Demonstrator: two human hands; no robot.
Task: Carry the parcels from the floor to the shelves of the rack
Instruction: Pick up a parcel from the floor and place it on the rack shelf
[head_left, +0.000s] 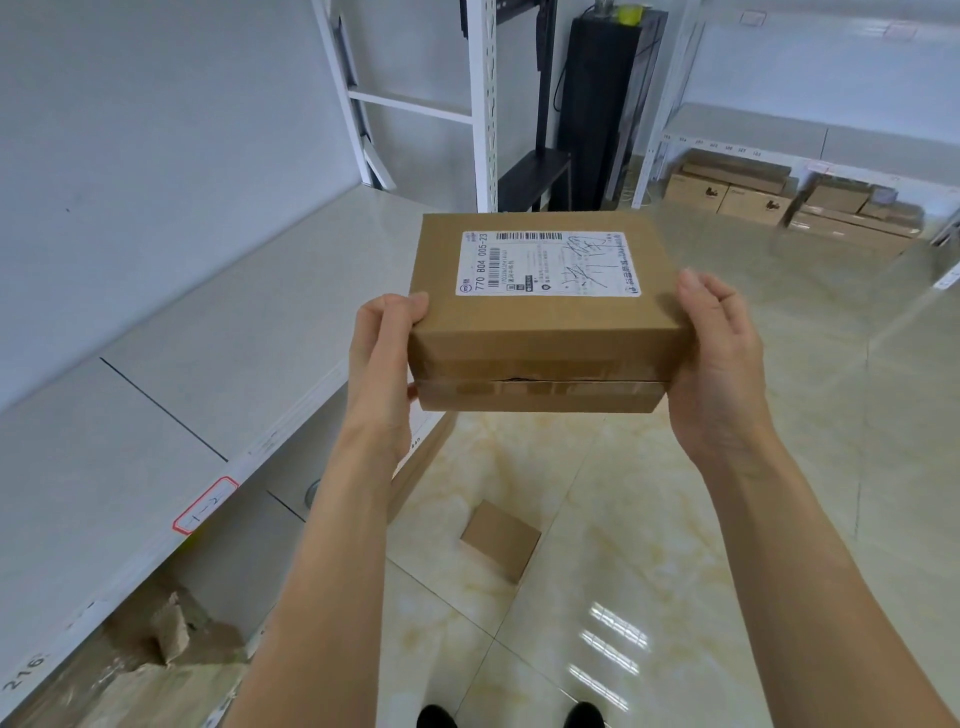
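Note:
I hold a brown cardboard parcel (540, 322) with a white shipping label on top, level in front of me at about shelf height. My left hand (382, 364) grips its left side and my right hand (719, 364) grips its right side. The parcel hangs just right of the front edge of the white rack shelf (218, 332), which is bare here. A smaller brown parcel (501, 540) lies on the tiled floor below. Another brown parcel (421, 467) leans at the rack's foot, partly hidden by my left arm.
Crumpled brown cardboard (156, 639) lies on the rack's lower shelf at bottom left. A second white rack (810, 156) at the back right has several brown boxes (727, 192) under it. A black tower (602, 104) stands by the rack upright (483, 104).

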